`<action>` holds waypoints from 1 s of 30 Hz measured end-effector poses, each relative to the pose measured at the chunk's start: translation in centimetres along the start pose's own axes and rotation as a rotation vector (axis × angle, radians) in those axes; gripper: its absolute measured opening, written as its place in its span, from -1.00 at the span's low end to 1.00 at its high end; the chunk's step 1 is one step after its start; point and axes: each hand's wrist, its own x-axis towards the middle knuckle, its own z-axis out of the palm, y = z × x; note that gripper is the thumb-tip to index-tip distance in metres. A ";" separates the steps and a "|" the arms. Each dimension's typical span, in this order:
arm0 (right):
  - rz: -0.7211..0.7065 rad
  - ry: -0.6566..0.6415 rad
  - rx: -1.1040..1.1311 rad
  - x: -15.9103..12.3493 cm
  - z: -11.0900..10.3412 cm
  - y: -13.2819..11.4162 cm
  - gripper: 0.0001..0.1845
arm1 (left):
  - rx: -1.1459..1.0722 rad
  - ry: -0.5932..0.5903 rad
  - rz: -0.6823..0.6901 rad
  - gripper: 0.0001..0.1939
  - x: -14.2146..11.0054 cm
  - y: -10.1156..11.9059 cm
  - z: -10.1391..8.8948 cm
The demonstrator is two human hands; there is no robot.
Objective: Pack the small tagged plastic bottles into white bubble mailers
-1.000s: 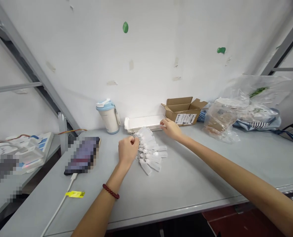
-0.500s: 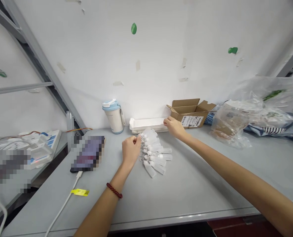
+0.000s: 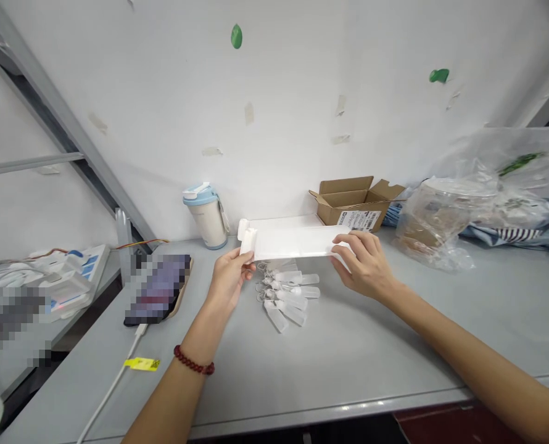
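Observation:
Both hands hold a long white box (image 3: pixel 295 242) raised above the grey table. My left hand (image 3: pixel 231 277) pinches its left end, where small flaps stick out. At the right end, the thumb and fingers of my right hand (image 3: pixel 360 262) close around the box. Below and in front of it lies a row of small translucent white plastic tags with metal rings (image 3: pixel 293 299), the farther ones partly hidden by the box. Behind the raised box, more white card (image 3: pixel 284 221) rests against the wall; how many pieces cannot be told.
An open cardboard box (image 3: pixel 353 200) stands at the back, with plastic-wrapped things (image 3: pixel 445 216) right of it. A white-and-blue cup (image 3: pixel 207 216) stands back left. A phone (image 3: pixel 158 290) with a white cable (image 3: pixel 112 385) lies on the left of the table (image 3: pixel 348 364).
A white box has been lifted from the back of the table toward me, above the tags. My left hand has left the tags for its left end; the right hand came nearer with it.

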 end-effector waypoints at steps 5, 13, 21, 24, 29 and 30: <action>0.033 -0.192 0.119 0.5 -0.2 -0.4 -0.58 | 0.123 -0.148 0.044 -0.74 -1.2 0.4 0.9; 0.138 -0.427 0.222 0.8 -0.7 -0.9 -0.06 | 0.272 -0.301 0.026 -0.72 -2.3 -0.3 2.2; 0.219 -0.421 0.209 0.9 -0.9 -0.7 -0.11 | 0.341 -0.252 -0.006 -0.78 -2.2 -0.5 2.3; 0.274 -0.392 0.227 0.8 -0.5 -0.6 -0.15 | 0.376 -0.228 0.002 -0.78 -2.2 -0.4 2.3; 0.327 -0.362 0.286 0.6 0.0 -0.5 -0.29 | 0.447 -0.191 0.051 -0.76 -2.2 -0.1 2.0; 0.337 -0.363 0.299 0.6 0.1 -0.4 -0.32 | 0.458 -0.176 0.063 -0.75 -2.2 0.0 1.9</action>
